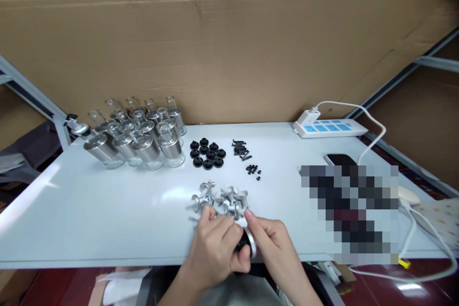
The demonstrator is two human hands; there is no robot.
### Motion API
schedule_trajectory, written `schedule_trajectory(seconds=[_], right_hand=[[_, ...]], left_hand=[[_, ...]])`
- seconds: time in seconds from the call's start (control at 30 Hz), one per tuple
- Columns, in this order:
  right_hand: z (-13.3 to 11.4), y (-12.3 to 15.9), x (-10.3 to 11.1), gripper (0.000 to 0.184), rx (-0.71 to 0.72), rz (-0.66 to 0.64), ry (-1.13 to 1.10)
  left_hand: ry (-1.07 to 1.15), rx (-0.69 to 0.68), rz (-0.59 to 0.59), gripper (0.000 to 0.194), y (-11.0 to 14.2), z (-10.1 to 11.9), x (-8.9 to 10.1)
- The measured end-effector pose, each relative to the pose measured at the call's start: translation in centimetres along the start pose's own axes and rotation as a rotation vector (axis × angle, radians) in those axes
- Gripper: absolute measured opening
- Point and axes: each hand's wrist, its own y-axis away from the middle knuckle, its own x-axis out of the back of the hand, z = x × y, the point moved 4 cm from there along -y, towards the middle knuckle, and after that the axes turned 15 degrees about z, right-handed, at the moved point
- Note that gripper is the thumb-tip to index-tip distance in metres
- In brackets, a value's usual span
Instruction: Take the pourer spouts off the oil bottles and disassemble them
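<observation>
Just over the table's front edge, my left hand [217, 244] is closed around a black piece with a silver metal rim [252, 243], most of it hidden by my fingers. My right hand [274, 244] is closed against the rim side of that piece, its thumb up beside the rim. Right beyond my knuckles lies a loose pile of silver metal spout-like parts [229, 195] with round flanges. Farther back sit several black ribbed stoppers [211, 154]. To their right are several thin black levers [239, 148] and tiny black caps [252, 169].
Several glass bottles with steel sleeves [147, 147] stand at the back left, one topped with a silver-and-black pourer [79, 126]. A white power strip [332, 127] with a cable lies back right, near a phone [340, 159] and a blurred-out patch [353, 210]. Cardboard [236, 57] walls the rear.
</observation>
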Motion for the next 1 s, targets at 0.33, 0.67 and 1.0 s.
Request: schedule_trajectory(seconds=[0.33,0.67,1.0], right_hand=[[-4.0,1.7,0.2,0.036,0.717,0.234,0.021],[-5.1,2.4,0.8,0.032,1.233,0.255,0.171],[-5.1,1.6,1.4,0.039,1.233,0.238,0.298]], left_hand=[[0.085,0.244,0.033,0.038,-1.1,-0.3,1.6],[0.218,0.465,-0.099,0.04,-0.7,-0.6,1.8],[0.256,0.495,-0.098,0.039,-1.1,-1.2,1.4]])
